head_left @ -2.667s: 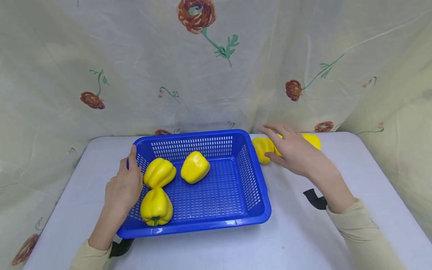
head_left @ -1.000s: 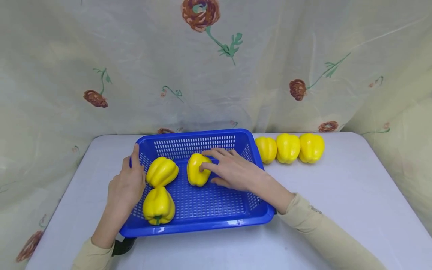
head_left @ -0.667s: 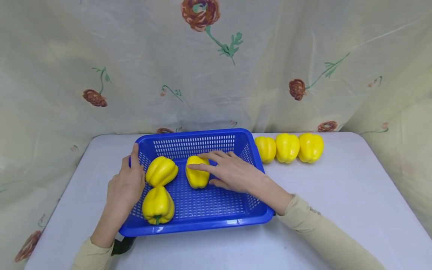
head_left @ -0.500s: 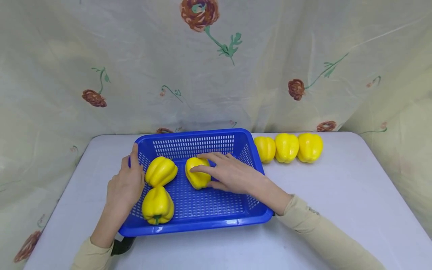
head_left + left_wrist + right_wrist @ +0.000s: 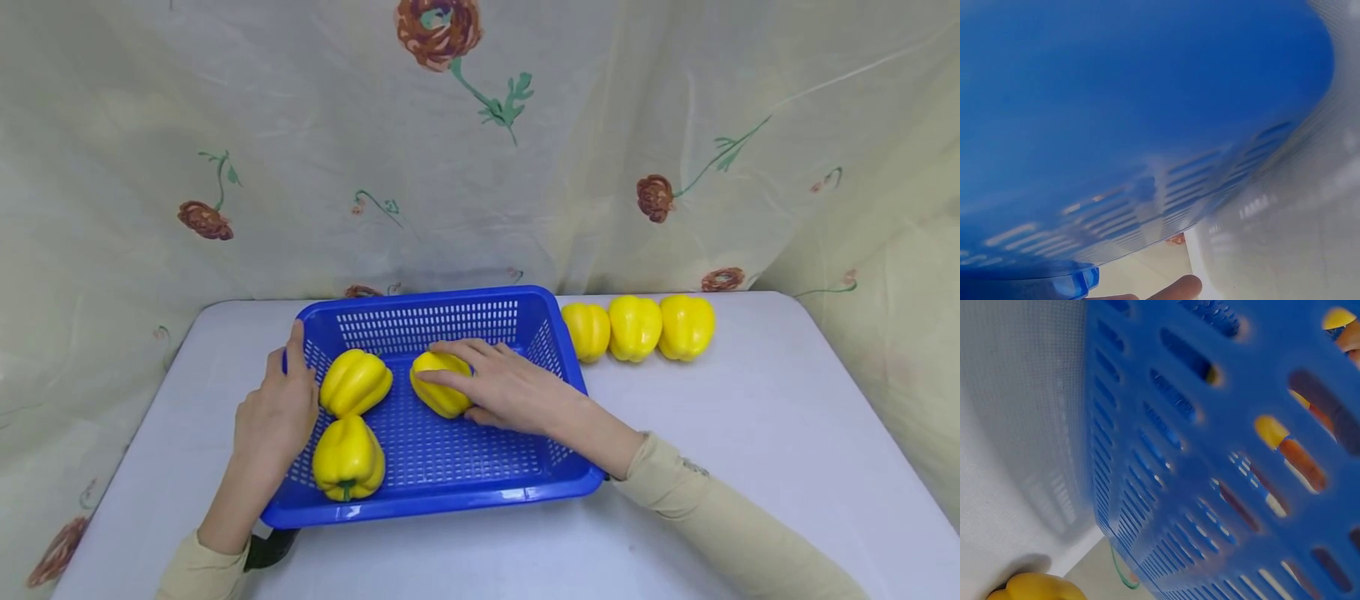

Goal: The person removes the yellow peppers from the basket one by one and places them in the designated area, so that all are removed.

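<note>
My left hand [image 5: 276, 408] grips the left rim of a blue plastic basket [image 5: 431, 510]; in the left wrist view one of its fingertips [image 5: 1180, 289] shows below the slotted wall. Inside the basket, my right hand [image 5: 510, 387] reaches over the right side and holds a yellow bell pepper [image 5: 441, 402] around its top and near side. Two more yellow peppers lie by the basket's left wall, one tilted pepper [image 5: 356, 383] behind another pepper [image 5: 348, 458] whose green stem faces me. Through the slots in the right wrist view, bits of finger [image 5: 1302, 464] and yellow show.
Three yellow peppers stand in a row at the back right: the left one [image 5: 587, 332] close by the basket, then a middle pepper [image 5: 636, 328] and a right pepper [image 5: 686, 327]. A white-covered table [image 5: 720, 417] ends at a flowered curtain [image 5: 570, 150].
My right hand has moved from the pepper row outside into the basket, onto the middle pepper. That pepper has since turned slightly under its fingers. My left hand stays at the rim.
</note>
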The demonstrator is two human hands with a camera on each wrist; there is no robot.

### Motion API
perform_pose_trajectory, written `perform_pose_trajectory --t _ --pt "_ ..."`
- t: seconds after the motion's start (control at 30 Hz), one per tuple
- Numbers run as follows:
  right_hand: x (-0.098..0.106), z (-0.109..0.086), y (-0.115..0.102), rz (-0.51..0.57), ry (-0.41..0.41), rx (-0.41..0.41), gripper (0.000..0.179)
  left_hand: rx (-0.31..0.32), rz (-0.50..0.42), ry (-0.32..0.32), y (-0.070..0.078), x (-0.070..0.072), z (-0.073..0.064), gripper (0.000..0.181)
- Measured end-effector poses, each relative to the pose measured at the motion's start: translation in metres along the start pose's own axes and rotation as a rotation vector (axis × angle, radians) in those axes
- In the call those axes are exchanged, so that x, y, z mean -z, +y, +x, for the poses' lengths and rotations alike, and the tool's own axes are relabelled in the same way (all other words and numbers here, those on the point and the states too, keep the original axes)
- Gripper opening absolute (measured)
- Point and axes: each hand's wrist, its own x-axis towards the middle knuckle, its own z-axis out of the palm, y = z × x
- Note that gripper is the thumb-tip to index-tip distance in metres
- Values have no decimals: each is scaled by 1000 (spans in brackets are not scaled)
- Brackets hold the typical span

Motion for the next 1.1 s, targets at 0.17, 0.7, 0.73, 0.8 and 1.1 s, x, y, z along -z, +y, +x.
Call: perform_pose_trajectory --t 0.17,0.7,0.73,0.8,1.1 --pt "0 1 0 -19 -7 4 74 -1 3 2 0 0 -1 74" --pt "2 3 1 -22 -44 -23 72 5 13 4 0 0 -1 74" --pt "2 2 2 -25 -52 -29 72 6 12 0 0 0 -1 74" --pt "4 2 3 -30 -69 -44 73 5 8 -9 0 0 -1 74" --pt "14 -5 1 -32 -61 -50 72 8 -53 -38 1 1 0 73"
